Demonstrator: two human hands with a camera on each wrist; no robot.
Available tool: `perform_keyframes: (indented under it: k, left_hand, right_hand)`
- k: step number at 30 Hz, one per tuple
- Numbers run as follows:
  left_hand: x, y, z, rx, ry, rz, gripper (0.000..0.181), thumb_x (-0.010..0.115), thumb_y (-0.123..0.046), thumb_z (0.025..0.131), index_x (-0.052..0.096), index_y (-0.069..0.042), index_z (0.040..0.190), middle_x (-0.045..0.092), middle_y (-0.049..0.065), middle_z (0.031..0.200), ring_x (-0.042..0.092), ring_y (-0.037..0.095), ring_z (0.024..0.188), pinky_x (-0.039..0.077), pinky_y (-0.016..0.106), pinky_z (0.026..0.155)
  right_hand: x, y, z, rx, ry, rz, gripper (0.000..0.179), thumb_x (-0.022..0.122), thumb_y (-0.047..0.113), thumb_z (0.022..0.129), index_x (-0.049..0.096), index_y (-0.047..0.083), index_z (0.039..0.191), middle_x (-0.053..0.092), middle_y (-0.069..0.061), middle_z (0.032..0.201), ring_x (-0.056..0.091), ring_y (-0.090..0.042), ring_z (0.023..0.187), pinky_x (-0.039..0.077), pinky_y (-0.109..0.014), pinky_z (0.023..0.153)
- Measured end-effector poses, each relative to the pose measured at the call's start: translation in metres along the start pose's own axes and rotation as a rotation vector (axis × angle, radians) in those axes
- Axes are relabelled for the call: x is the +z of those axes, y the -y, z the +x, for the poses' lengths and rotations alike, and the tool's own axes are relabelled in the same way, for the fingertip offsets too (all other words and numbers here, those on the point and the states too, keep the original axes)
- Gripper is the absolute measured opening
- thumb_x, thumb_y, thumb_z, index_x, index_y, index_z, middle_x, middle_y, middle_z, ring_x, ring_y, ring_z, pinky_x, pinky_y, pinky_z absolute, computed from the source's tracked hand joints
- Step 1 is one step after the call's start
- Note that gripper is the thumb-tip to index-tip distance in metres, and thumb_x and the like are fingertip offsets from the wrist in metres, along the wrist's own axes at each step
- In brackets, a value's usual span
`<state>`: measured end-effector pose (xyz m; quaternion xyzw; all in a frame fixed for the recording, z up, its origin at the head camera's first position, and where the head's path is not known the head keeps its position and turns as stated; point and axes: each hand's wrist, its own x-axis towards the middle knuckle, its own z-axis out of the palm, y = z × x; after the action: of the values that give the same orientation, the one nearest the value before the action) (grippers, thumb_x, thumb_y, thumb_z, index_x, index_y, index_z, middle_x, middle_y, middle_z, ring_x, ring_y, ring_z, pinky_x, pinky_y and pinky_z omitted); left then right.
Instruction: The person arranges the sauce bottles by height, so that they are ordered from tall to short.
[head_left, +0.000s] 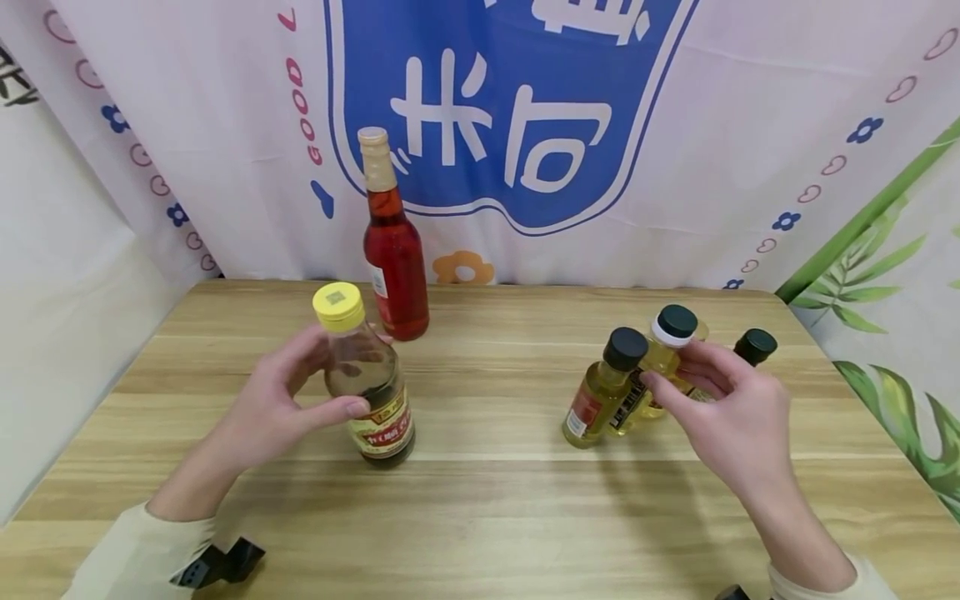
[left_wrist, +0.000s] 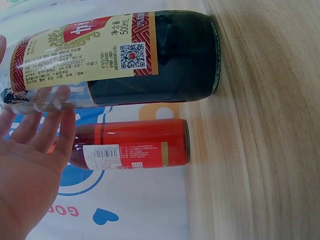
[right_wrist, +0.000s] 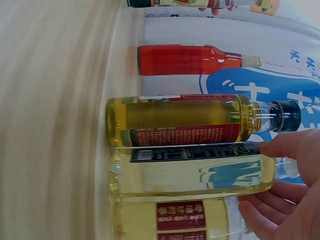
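My left hand (head_left: 273, 400) holds a yellow-capped glass bottle of dark sauce (head_left: 378, 417), thumb on the near side and fingers behind. Through the clear glass at its upper part, some fingers (left_wrist: 62, 95) show in the left wrist view. The bottle stands upright on the wooden table. At the right, my right hand (head_left: 742, 425) grips the upper part of a bottle of pale yellow oil (right_wrist: 190, 177) between thumb and fingers. Touching or nearly touching it is a black-capped oil bottle (head_left: 596, 400) with a red label. Both oil bottles are upright.
A tall bottle of red liquid (head_left: 400, 275) stands behind the sauce bottle. Partly hidden by my right hand are a dark-green-capped bottle (head_left: 756, 346) and another yellow oil bottle (right_wrist: 220, 215). A printed cloth (head_left: 247, 167) hangs along the table's back edge.
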<state>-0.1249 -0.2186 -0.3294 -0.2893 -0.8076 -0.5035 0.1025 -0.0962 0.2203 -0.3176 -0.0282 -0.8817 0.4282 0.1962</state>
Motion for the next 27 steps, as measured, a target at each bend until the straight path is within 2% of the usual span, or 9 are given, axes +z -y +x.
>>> perform_keyframes:
  k: [3,8,13,18,21,23,27]
  left_hand:
    - [0.0,0.0,0.0,-0.004,0.002,0.005,0.072,0.082,0.012,0.08,0.057,-0.005,0.145,0.069,-0.012,0.131,0.068,0.007,0.109,0.053,0.014,0.099]
    - [-0.001,0.0,-0.001,-0.014,0.002,0.007,0.072,0.082,0.012,0.081,0.057,-0.006,0.146,0.069,-0.011,0.131,0.067,0.006,0.111,0.052,0.014,0.1]
    - [-0.002,0.0,-0.001,-0.018,0.004,-0.007,0.073,0.082,0.012,0.081,0.057,-0.008,0.147,0.07,-0.009,0.131,0.067,0.006,0.115,0.051,0.013,0.104]
    - [-0.002,0.001,-0.001,-0.022,0.006,-0.005,0.068,0.083,0.011,0.081,0.059,-0.007,0.143,0.07,-0.009,0.127,0.067,0.006,0.113,0.052,0.014,0.102]
    - [-0.001,0.001,-0.001,-0.017,0.009,-0.009,0.064,0.083,0.011,0.081,0.06,-0.005,0.139,0.071,-0.008,0.123,0.067,0.007,0.109,0.053,0.014,0.1]
    - [-0.001,0.001,-0.001,-0.014,0.01,-0.011,0.063,0.083,0.011,0.081,0.06,-0.005,0.138,0.071,-0.008,0.123,0.067,0.007,0.109,0.053,0.014,0.099]
    - [-0.001,0.002,-0.001,-0.013,0.007,-0.007,0.062,0.083,0.011,0.081,0.06,-0.003,0.136,0.071,-0.009,0.121,0.067,0.007,0.107,0.053,0.015,0.098]
  right_hand:
    - [0.001,-0.002,-0.002,0.01,-0.004,0.005,0.047,0.089,0.013,0.087,0.072,0.003,0.13,0.075,-0.016,0.127,0.063,0.021,0.089,0.053,-0.003,0.082]
    - [0.002,-0.004,-0.002,-0.028,-0.021,0.013,0.044,0.089,0.008,0.085,0.073,0.002,0.126,0.074,-0.015,0.125,0.065,0.019,0.088,0.055,-0.004,0.081]
    - [-0.002,-0.005,0.0,-0.037,0.008,-0.002,0.042,0.087,0.006,0.086,0.072,-0.001,0.124,0.072,-0.016,0.123,0.064,0.017,0.087,0.055,-0.004,0.079]
    - [-0.006,-0.008,0.002,-0.003,0.077,-0.027,0.047,0.088,0.016,0.088,0.07,0.0,0.129,0.071,-0.018,0.124,0.063,0.019,0.088,0.054,-0.004,0.078]
    - [-0.006,-0.009,0.003,0.018,0.077,-0.028,0.05,0.089,0.02,0.088,0.07,0.002,0.13,0.071,-0.016,0.125,0.063,0.019,0.09,0.054,-0.003,0.079]
    - [-0.005,-0.011,0.002,0.024,0.066,-0.022,0.05,0.09,0.021,0.087,0.071,0.002,0.13,0.071,-0.012,0.123,0.063,0.019,0.09,0.054,-0.003,0.078]
    - [-0.003,-0.012,0.002,0.011,0.034,-0.008,0.047,0.09,0.018,0.087,0.073,0.002,0.128,0.07,0.011,0.113,0.064,0.018,0.091,0.054,-0.003,0.08]
